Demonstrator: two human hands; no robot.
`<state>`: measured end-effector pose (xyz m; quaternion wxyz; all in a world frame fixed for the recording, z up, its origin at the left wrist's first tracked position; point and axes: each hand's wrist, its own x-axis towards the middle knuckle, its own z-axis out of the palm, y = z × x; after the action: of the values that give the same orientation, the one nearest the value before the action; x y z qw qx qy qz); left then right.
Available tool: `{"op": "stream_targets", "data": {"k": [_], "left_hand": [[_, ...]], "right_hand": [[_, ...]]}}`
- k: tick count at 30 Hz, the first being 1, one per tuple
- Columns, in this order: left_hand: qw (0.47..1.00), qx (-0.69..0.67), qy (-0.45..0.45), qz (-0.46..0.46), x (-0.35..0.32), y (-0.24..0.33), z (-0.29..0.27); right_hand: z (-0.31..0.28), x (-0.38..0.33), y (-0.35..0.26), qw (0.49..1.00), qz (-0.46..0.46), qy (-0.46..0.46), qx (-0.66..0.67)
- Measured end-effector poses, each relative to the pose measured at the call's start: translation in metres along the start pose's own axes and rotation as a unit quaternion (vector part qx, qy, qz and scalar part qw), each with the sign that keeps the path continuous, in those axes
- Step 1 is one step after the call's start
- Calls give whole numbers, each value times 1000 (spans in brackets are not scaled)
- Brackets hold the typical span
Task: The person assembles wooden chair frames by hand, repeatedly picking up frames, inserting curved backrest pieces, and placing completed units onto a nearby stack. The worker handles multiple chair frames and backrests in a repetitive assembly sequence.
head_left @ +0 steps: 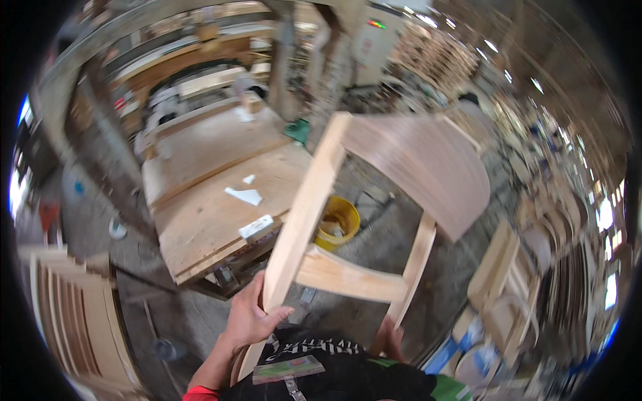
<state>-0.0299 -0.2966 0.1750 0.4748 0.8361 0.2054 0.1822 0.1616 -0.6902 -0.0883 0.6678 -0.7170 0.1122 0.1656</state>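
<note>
You are standing with the workbench (207,194) lying to your left, the bucket (340,224) sitting just right of it.

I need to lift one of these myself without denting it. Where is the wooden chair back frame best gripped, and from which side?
Probably by the two straight posts of the chair back frame, from below near the cross rail, one each side. The left hand wraps the left post; the right hand is at the right one. The curved panel looks too wide to clasp.

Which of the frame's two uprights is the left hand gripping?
The left hand grips the long near upright, which runs up to the curved backrest's left end. The shorter upright sits right, by the right hand.
</note>
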Motion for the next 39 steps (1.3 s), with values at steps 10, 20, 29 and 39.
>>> {"op": "stream_targets", "data": {"k": [10, 20, 29, 39], "left_hand": [[985, -156, -57, 48, 86, -1, 1], [947, -215, -90, 221, 187, 67, 66], [908, -276, -138, 283, 254, 173, 207], [879, -313, -249, 260, 291, 261, 348]], "right_hand": [[-5, -18, -92, 974, -42, 181, 130], [-64, -19, -178, 936, -136, 271, 178], [-194, 21, -218, 877, -248, 331, 244], [-285, 31, -209, 856, -240, 365, 275]]}}
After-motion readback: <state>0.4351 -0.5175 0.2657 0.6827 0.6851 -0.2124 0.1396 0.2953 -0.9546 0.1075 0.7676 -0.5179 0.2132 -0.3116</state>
